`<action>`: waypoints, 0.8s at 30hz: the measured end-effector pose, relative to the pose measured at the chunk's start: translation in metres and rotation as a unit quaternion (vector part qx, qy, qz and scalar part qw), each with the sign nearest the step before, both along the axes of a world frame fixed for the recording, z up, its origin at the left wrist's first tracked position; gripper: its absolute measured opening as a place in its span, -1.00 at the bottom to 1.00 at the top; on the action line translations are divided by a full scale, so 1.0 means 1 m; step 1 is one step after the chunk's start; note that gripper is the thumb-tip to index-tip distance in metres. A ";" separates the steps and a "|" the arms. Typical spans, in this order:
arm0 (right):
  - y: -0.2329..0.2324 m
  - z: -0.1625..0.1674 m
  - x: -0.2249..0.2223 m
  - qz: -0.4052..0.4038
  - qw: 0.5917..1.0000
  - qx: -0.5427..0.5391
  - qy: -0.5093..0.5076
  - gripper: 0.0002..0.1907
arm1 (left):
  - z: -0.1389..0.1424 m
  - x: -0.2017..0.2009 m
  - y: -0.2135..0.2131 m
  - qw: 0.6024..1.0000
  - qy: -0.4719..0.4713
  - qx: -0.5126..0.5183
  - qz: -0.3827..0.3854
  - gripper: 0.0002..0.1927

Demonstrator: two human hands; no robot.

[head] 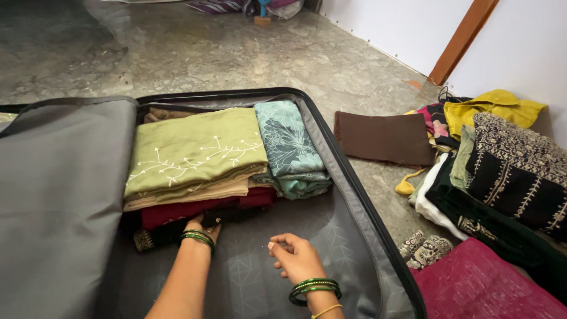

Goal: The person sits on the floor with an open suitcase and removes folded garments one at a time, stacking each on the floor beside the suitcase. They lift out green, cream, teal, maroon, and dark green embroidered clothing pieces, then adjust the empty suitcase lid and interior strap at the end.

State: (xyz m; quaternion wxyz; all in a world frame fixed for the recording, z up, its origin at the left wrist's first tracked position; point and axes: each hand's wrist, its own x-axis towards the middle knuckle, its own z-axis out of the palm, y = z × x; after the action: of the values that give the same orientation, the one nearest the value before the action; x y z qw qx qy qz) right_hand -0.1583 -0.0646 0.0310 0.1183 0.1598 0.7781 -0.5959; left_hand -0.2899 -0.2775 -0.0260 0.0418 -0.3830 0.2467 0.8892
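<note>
The left hand [204,227] is pushed under the pile of folded clothes [195,171] in the open suitcase [354,195], so its fingers are hidden and I cannot tell how they sit. The pile lies straight ahead of it, long side running left to right. The right hand [298,257] rests near, just in front of the pile, fingers [282,241] curled together, holding nothing.
</note>
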 end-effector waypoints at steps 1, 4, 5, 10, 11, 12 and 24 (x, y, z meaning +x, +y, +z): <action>0.000 -0.001 0.000 0.004 1.000 0.001 0.002 -0.64 | 0.000 0.002 0.000 1.000 -0.005 -0.016 -0.006 -0.73; 0.001 -0.005 -0.002 -0.002 1.000 0.012 0.002 -0.63 | -0.002 0.009 -0.001 0.998 -0.014 -0.059 -0.028 -0.74; 0.001 -0.007 -0.003 0.000 1.000 0.012 0.004 -0.63 | -0.003 0.012 -0.001 0.997 -0.015 -0.067 -0.038 -0.74; 0.002 -0.016 -0.010 0.005 1.000 0.022 0.014 -0.64 | -0.011 0.037 0.001 0.991 -0.041 -0.102 -0.070 -0.72; 0.003 -0.017 -0.011 0.005 0.999 0.033 0.016 -0.64 | -0.012 0.043 0.003 0.990 -0.052 -0.112 -0.076 -0.72; 0.002 -0.018 -0.013 0.007 0.999 0.044 0.017 -0.64 | -0.012 0.051 0.003 0.987 -0.063 -0.122 -0.081 -0.71; 0.006 -0.021 -0.010 -0.069 0.982 0.141 0.107 -0.73 | -0.006 0.118 -0.028 0.896 -0.148 -0.257 -0.330 -0.56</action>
State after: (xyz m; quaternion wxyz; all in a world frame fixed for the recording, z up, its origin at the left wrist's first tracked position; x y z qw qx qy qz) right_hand -0.1680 -0.0584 0.0105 -0.0310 0.1634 0.8497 -0.5004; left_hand -0.1714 -0.3053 -0.0325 0.2695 -0.4044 0.5698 0.6627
